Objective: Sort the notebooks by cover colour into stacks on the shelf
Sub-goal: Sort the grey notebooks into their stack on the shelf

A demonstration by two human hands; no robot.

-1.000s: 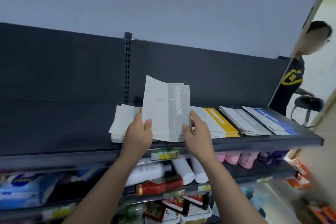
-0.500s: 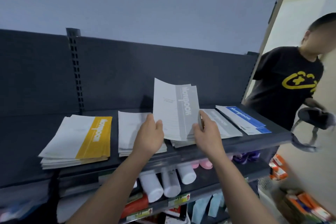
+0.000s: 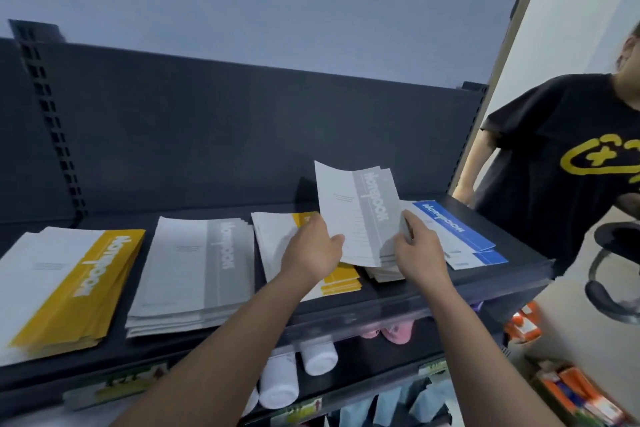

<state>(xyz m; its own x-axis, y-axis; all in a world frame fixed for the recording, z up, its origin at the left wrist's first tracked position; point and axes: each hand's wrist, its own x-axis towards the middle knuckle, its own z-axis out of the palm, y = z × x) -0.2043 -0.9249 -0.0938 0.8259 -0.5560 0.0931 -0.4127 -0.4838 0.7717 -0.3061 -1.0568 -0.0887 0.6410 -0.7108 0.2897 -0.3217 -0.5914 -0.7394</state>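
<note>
Fingers of my left hand pinch the near-left edge of a thin sheaf of grey notebooks; my right hand grips its near-right edge. The sheaf is tilted up above the shelf, between the yellow pile and the blue pile. These look light, floppy and slick, likely to fan apart, so I'd hold both edges and squeeze the covers together.

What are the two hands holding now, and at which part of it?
Grey notebooks, held up together: the left hand grips the lower left edge, the right hand the lower right edge.
</note>
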